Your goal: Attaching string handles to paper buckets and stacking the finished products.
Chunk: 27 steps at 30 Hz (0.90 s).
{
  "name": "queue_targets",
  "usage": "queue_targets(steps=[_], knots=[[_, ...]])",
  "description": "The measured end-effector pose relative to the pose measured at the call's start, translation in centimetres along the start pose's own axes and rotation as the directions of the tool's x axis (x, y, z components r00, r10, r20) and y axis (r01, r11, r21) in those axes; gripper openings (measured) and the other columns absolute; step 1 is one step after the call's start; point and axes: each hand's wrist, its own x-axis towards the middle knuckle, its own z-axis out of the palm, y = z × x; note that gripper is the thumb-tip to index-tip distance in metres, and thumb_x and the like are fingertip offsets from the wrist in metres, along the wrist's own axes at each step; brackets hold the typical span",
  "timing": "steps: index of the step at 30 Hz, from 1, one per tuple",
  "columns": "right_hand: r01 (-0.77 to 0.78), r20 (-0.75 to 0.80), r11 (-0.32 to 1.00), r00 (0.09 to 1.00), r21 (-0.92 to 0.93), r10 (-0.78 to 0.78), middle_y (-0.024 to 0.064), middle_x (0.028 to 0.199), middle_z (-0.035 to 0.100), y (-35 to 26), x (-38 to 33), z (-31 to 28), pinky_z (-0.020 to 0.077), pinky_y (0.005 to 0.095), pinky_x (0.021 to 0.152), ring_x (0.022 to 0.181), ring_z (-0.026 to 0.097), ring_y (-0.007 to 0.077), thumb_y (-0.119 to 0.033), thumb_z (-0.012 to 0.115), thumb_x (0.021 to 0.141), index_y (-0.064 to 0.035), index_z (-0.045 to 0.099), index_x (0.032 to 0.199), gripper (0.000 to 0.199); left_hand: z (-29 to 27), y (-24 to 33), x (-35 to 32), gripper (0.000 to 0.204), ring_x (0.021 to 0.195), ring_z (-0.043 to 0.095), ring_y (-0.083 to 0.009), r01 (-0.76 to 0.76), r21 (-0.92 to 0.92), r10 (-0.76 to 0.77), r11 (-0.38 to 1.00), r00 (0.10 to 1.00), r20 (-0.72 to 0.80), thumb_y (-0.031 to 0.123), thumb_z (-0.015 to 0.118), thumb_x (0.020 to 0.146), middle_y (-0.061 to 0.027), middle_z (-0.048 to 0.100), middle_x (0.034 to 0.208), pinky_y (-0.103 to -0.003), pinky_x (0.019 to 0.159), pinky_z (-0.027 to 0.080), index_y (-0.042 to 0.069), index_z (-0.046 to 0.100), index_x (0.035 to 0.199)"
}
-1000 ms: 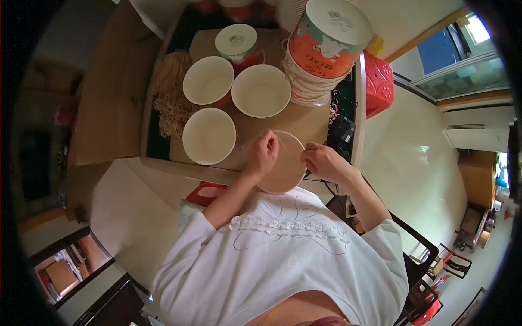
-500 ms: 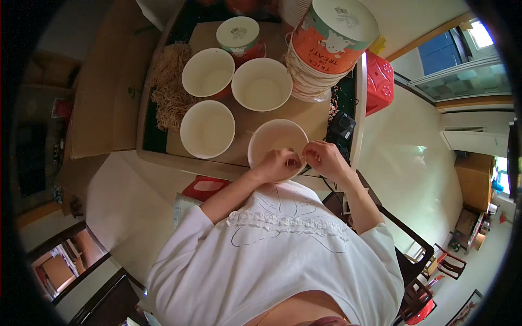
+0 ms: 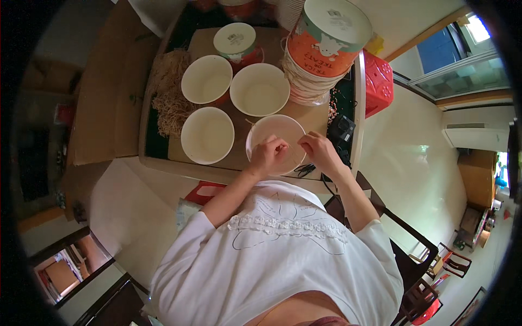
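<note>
Both hands are over a white-lined paper bucket [image 3: 274,127] near the table's front edge, its mouth facing up. My left hand [image 3: 268,154] is curled over the bucket's near left part, fingers pressed together. Beside the right rim, my right hand [image 3: 322,152] pinches with thumb and forefinger. What lies in either hand's fingertips is too small to make out. A thin tan cord [image 3: 296,158] shows faintly by the rim between the hands, and a short cord end [image 3: 249,122] sticks out at the rim's far left.
Around it stand three open buckets [image 3: 207,136] [image 3: 260,89] [image 3: 206,79] and one upturned bucket [image 3: 235,39]. Tangled tan twine [image 3: 169,92] lies at left. A tall bucket stack [image 3: 321,49] rises at far right, near a black device [image 3: 342,128]. A large cardboard box [image 3: 109,103] borders the table's left.
My hands have moved slightly apart, the left one shifting left over the bucket. The buckets sit slightly lower in view.
</note>
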Motion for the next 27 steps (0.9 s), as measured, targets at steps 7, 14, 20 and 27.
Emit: queue_targets(steps=[7,14,20,27], knots=[[-0.011,0.27,0.975,0.96,-0.224,0.073,0.0111,0.081,0.063,3.0,1.5,2.4,0.0486,0.0396,0.069,0.082,0.06,0.0299,-0.011,0.058,0.077,-0.0059,0.063,0.08,0.008,0.5,0.0,0.0,0.006,0.068,0.058,-0.0277,-0.121,0.404,0.172,0.907,0.981,-0.091,0.009,0.065,0.072,-0.007,0.053,0.076,-0.04,0.057,0.048,0.01,0.061,0.076],[0.093,0.221,0.927,0.975,-0.364,-0.012,0.0084,0.071,0.063,0.7,1.7,2.5,0.0457,0.0408,0.067,0.079,0.062,0.0259,-0.024,0.065,0.072,-0.0128,0.064,0.076,0.012,0.5,0.9,-0.1,0.005,0.065,0.058,-0.027,-0.113,0.28,0.162,0.953,0.973,-0.162,0.011,0.064,0.072,-0.0067,0.05,0.074,-0.038,0.056,0.047,0.01,0.059,0.073],[-0.083,0.074,0.995,0.993,-0.055,0.087,0.011,0.069,0.062,1.4,1.2,2.0,0.0462,0.0395,0.062,0.071,0.062,0.0273,-0.014,0.062,0.073,-0.0078,0.061,0.078,0.008,0.6,0.3,-0.2,0.012,0.068,0.059,-0.029,0.044,0.123,-0.025,0.991,0.988,-0.152,0.013,0.063,0.075,-0.0088,0.056,0.076,-0.041,0.057,0.046,0.008,0.054,0.082],[-0.195,0.089,0.963,0.979,0.185,0.182,0.0086,0.071,0.063,1.4,0.6,1.6,0.0475,0.0276,0.058,0.062,0.06,0.0147,-0.008,0.064,0.076,-0.0008,0.059,0.085,0.013,2.5,-5.0,-1.1,0.034,0.084,0.059,-0.0303,0.093,-0.059,-0.084,0.994,0.988,0.126,0.018,0.066,0.076,-0.0137,0.058,0.093,-0.039,0.074,0.047,0.006,0.048,0.102]])
